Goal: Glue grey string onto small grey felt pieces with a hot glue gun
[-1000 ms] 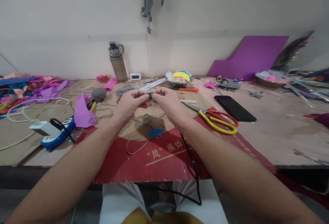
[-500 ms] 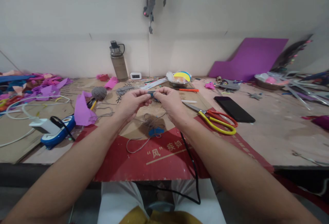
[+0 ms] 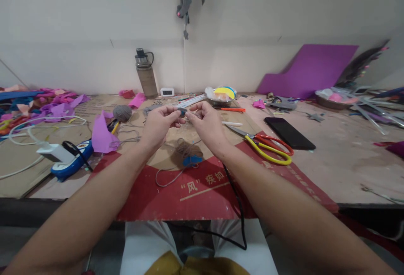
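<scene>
My forearms [image 3: 107, 186] and hands [image 3: 158, 124] are bare. I wear white trousers [image 3: 140, 245] and a mustard-yellow garment [image 3: 198, 265] at the waist.

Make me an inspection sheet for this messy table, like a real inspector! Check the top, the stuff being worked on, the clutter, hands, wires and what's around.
Surface: pale table, with red-and-brown cardboard in front of the person.
Job's things: small dark piece at the fingertips; tangled string and blue piece below.
Clutter: scissors, black phone, grey yarn ball, colourful scraps.
Hands: left hand pinches the dark piece; right hand is close beside it, grip unclear.
Cables: white cable on the left, near a blue power strip; black cable hangs over the front edge.
Surroundings: wall behind, purple sheet leaning there. Co-workers: nothing seen.
</scene>
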A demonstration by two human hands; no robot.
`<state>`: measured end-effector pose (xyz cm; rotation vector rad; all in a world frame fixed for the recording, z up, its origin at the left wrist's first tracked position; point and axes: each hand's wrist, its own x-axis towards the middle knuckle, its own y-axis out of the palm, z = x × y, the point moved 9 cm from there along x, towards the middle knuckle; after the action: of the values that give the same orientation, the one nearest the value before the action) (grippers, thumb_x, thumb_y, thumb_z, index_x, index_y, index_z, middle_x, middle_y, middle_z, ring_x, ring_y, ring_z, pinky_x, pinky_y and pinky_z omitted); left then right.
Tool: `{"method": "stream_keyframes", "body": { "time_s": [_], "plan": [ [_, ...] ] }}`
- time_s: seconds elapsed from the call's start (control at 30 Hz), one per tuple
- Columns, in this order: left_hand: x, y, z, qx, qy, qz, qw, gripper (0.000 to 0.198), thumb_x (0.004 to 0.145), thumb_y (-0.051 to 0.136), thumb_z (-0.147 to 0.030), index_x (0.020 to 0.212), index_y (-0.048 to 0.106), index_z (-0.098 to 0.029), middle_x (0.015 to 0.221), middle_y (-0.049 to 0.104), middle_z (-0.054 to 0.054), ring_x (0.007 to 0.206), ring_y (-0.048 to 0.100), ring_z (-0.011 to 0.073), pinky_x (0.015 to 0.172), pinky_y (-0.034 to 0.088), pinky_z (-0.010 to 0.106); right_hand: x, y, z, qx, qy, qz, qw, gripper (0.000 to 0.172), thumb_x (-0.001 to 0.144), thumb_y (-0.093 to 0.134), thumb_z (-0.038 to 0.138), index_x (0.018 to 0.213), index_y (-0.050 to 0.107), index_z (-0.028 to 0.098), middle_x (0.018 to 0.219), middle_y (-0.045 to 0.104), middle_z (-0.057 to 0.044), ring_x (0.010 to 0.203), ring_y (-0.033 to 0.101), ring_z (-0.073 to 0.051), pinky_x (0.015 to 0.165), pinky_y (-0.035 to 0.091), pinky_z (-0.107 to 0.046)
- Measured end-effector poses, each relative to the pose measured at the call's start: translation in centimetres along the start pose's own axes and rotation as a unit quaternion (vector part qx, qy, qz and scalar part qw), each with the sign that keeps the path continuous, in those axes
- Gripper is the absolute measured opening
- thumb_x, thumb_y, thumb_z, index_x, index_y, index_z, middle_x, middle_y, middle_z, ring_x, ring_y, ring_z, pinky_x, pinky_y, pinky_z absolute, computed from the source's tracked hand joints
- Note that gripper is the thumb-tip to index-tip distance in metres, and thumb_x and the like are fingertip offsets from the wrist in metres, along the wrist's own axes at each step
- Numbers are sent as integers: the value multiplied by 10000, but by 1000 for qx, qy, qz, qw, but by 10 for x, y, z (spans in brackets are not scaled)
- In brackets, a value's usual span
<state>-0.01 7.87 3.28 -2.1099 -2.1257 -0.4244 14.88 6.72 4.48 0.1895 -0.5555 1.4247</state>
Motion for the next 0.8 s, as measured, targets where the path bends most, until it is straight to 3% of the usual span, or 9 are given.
{"method": "stream_keyframes", "body": {
  "time_s": [0.27,0.4,0.6,0.8],
  "plan": [
    [-3,12,2,-35,-28,65,997,140,707,678,-227,792,657,-118,687,689,67,613,669,159,665,549,324,3,4,-14,69,55,28,996,124,740,600,289,765,618,169,603,549,29,536,422,-83,541,313,-252],
    [-4,13,3,-47,-45,80,995,157,698,637,-242,781,675,-115,728,695,84,630,666,172,630,535,311,5,3,-17,60,60,21,996,107,710,590,273,725,604,168,559,515,45,508,405,-76,517,285,-244],
    [-3,10,3,-24,-48,80,995,188,708,626,-274,754,692,-104,700,652,64,582,575,116,528,459,231,7,6,-23,64,83,32,994,93,671,572,257,693,578,167,580,519,43,532,408,-77,520,298,-234],
    [0,10,15,-56,-122,88,987,154,720,603,-236,726,668,-97,670,640,70,537,543,100,504,429,221,2,8,-26,96,137,57,984,101,664,576,257,628,518,183,533,401,69,474,288,-56,463,205,-229]
  ]
}}
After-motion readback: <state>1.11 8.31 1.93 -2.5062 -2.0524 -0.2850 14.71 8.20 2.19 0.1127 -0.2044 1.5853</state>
